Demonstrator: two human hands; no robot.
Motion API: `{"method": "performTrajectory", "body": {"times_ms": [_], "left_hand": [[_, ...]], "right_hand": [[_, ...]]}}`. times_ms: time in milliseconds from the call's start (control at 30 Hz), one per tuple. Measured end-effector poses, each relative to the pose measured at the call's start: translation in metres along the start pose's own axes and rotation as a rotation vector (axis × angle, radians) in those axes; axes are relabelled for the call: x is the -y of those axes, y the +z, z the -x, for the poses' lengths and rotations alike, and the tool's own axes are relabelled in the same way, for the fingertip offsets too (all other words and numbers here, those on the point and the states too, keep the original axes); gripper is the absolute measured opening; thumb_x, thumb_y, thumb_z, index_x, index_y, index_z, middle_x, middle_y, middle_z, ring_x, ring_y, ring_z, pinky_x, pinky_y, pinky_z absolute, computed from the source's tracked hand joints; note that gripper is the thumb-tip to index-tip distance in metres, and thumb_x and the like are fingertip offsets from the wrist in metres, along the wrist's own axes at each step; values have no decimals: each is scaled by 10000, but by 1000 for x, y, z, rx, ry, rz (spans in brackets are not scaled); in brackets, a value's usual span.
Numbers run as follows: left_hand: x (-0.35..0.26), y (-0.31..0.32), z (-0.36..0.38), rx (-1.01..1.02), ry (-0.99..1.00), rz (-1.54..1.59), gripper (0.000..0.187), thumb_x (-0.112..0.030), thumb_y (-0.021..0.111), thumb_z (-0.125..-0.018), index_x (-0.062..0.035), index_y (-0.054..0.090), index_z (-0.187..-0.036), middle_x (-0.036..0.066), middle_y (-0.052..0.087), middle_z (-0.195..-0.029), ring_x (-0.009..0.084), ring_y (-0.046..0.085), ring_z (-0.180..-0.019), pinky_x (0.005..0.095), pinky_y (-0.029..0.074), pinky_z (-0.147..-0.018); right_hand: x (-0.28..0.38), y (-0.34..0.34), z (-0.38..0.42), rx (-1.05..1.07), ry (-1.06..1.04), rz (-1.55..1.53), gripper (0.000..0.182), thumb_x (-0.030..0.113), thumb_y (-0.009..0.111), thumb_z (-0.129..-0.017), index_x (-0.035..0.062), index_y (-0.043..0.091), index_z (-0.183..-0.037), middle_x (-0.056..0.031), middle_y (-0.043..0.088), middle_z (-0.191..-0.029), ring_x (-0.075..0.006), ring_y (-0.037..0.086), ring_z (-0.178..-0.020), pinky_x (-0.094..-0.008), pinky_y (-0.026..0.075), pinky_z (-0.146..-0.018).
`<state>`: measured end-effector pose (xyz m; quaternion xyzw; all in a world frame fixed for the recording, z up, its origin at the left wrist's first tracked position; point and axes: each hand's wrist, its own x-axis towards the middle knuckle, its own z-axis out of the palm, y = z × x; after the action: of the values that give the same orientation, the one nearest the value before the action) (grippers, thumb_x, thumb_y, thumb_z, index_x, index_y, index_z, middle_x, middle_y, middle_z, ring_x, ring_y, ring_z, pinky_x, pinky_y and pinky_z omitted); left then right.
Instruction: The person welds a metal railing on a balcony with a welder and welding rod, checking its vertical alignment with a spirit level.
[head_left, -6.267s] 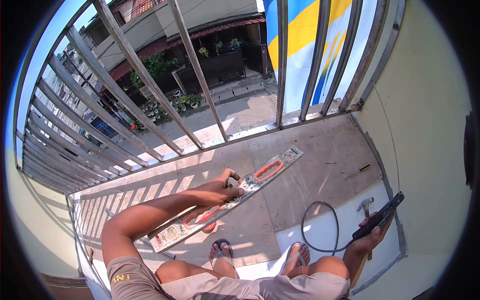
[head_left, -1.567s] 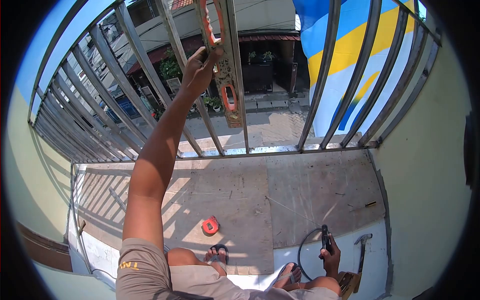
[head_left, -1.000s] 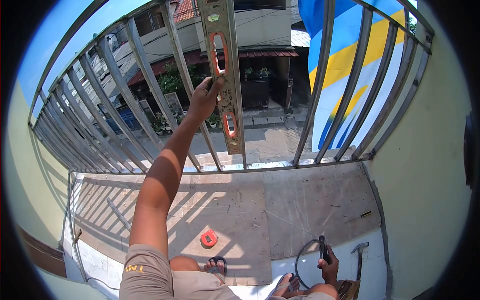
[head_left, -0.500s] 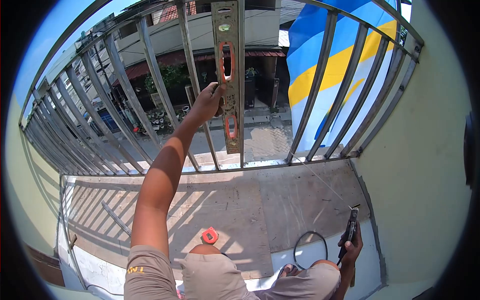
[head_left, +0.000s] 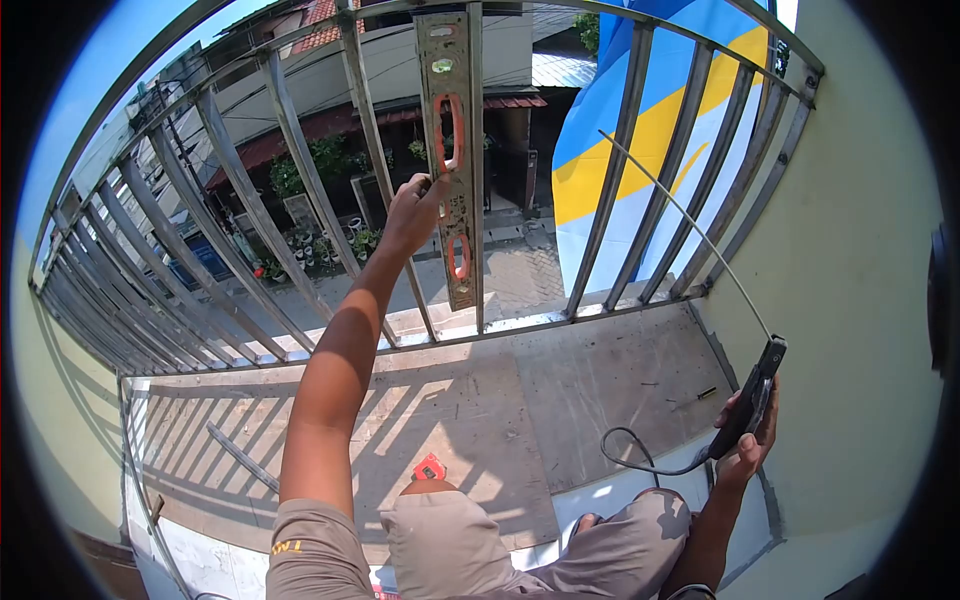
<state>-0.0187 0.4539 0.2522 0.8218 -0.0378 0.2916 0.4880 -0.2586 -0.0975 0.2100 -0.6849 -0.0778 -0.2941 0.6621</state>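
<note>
My left hand (head_left: 412,212) reaches out to the railing and grips a worn spirit level (head_left: 459,205) with red-rimmed cutouts. The level stands upright alongside a vertical metal bar (head_left: 477,150). At lower right, my right hand (head_left: 752,440) is closed around a black welding electrode holder (head_left: 748,395). From its jaw a long thin welding rod (head_left: 692,224) slants up and left, its far end in front of the railing bars. A black cable (head_left: 652,468) runs from the holder and loops near my knee.
Metal railing bars (head_left: 290,130) curve across the front, with a street beyond. A red tape measure (head_left: 429,467) and a loose metal strip (head_left: 242,455) lie on the board floor (head_left: 400,420). A blue, yellow and white banner (head_left: 590,200) hangs outside; a pale wall (head_left: 850,250) stands right.
My right hand has risen with the electrode holder, and the rod now points up toward the railing instead of low near the floor. My left hand stays on the level.
</note>
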Motion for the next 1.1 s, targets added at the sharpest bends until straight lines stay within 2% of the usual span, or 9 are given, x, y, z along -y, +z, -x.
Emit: {"method": "performTrajectory", "body": {"times_ms": [200, 300, 367, 500, 600, 700, 867, 933, 1100], "left_hand": [[-24, 16, 1, -11, -121, 5, 677, -576, 810, -904, 31, 649, -1158, 70, 645, -900, 180, 652, -845, 344, 534, -715], [-33, 24, -7, 16, -159, 264, 690, -549, 891, -847, 20, 629, -1135, 83, 685, -940, 159, 686, -863, 329, 553, -738], [-54, 29, -11, -164, 63, 151, 699, -514, 948, -803, -3, 597, -1124, 88, 713, -941, 137, 704, -829, 303, 570, -736], [-78, 18, -41, -200, 103, 147, 840, -553, 977, -751, 10, 536, -1191, 129, 735, -983, 159, 729, -847, 311, 591, -764], [-118, 19, -41, -371, 216, 28, 998, -614, 978, -704, 7, 457, -1287, 156, 735, -1036, 241, 754, -936, 367, 612, -807], [-129, 30, -38, -547, 288, -329, 1210, -693, 986, -590, -60, 354, -1405, 176, 704, -1180, 394, 753, -1022, 497, 621, -857], [-117, 13, -38, -494, 288, -531, 1145, -713, 928, -672, -60, 345, -1410, 184, 692, -1192, 404, 752, -1044, 528, 626, -853], [-113, 4, -37, -480, 443, -636, 1090, -739, 865, -738, -29, 357, -1390, 193, 727, -1097, 394, 778, -968, 509, 647, -774], [-114, 2, -35, -451, 330, -757, 1073, -762, 825, -763, -1, 364, -1363, 185, 753, -926, 397, 794, -808, 474, 657, -670]], "right_hand": [[-14, -4, 10, 2, 37, -42, 1133, 670, 716, -792, 20, 376, -1657, -108, 612, -1015, -167, 616, -801, -301, 519, -672], [-20, -2, 15, 7, 60, -56, 1082, 657, 686, -825, 27, 386, -1652, -97, 602, -997, -157, 601, -772, -291, 504, -659], [-24, -4, 18, -4, 141, -54, 1114, 603, 695, -775, 8, 368, -1658, -105, 612, -984, -166, 619, -784, -300, 515, -663], [-29, -7, 22, 11, 112, -28, 1044, 629, 666, -832, 26, 405, -1642, -91, 604, -978, -158, 605, -749, -294, 502, -643], [-31, -6, 21, 1, 105, -33, 1026, 623, 655, -836, 28, 414, -1636, -91, 604, -973, -158, 607, -749, -294, 500, -642], [-35, -6, 22, 5, 117, -37, 1010, 618, 645, -842, 31, 420, -1633, -90, 603, -967, -158, 606, -747, -295, 500, -641], [-37, -6, 23, 3, 120, -12, 1012, 624, 640, -843, 27, 422, -1630, -87, 599, -959, -157, 604, -744, -294, 499, -639], [-36, -5, 23, 11, 124, 5, 1015, 626, 640, -842, 27, 421, -1631, -86, 598, -957, -157, 603, -744, -294, 500, -639], [-36, 0, 24, -6, 193, -23, 1123, 616, 721, -766, 13, 386, -1652, -75, 593, -919, -158, 593, -746, -301, 491, -648]]}}
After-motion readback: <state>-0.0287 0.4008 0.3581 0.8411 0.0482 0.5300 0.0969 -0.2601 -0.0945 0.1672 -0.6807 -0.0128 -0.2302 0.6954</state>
